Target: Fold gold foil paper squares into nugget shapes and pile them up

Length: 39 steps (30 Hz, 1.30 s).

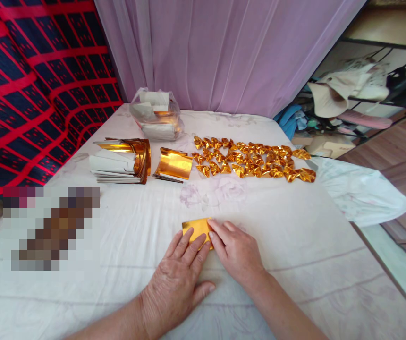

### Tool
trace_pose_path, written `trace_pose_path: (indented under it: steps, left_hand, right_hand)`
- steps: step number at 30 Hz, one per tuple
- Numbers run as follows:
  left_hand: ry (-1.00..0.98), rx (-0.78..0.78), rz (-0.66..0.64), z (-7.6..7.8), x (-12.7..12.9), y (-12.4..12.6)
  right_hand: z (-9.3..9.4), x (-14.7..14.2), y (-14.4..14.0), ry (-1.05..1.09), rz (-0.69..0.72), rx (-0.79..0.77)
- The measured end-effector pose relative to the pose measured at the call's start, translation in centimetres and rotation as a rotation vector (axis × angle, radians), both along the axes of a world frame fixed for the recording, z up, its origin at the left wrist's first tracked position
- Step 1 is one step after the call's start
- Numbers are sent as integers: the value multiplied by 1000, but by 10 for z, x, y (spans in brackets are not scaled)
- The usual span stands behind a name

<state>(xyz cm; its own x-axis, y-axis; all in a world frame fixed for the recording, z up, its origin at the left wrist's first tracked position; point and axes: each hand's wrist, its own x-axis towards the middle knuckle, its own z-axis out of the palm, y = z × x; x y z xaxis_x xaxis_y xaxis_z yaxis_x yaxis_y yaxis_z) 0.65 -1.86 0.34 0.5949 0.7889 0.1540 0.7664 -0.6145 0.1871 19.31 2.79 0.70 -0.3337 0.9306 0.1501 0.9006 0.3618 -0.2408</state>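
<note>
A small piece of gold foil paper (198,230) lies on the white tablecloth in front of me. My left hand (179,276) rests flat on it, fingers spread over its lower part and thumb out to the side. At its right edge, my right hand (236,248) has the thumb and index finger on the paper, the other fingers curled. Beyond them sits a short stack of gold foil sheets (175,164), slightly curved. To its right, several folded gold foil pieces (245,158), pinched like bows, lie in rows.
Left of the short stack stands a thicker bundle of foil sheets (118,163), white backs showing. Behind it is a clear plastic bag (156,115) with more sheets. A white plastic bag (360,191) hangs over the right edge. A purple curtain (203,52) borders the back; shelves stand right.
</note>
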Motion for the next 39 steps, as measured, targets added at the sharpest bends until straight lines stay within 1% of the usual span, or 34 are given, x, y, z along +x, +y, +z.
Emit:
trace_pose_path:
  steps: [15, 26, 32, 39]
  left_hand:
    - [40, -5, 6, 3, 1, 0]
    - [10, -11, 15, -1, 0, 1]
    - [24, 21, 2, 0, 0, 2]
    - [-5, 107, -6, -1, -1, 3]
  right_hand:
    - [0, -1, 0, -24, -10, -14]
    - [3, -1, 1, -20, -25, -36]
    - [6, 10, 2, 105, 101, -87]
    - [13, 8, 3, 84, 96, -160]
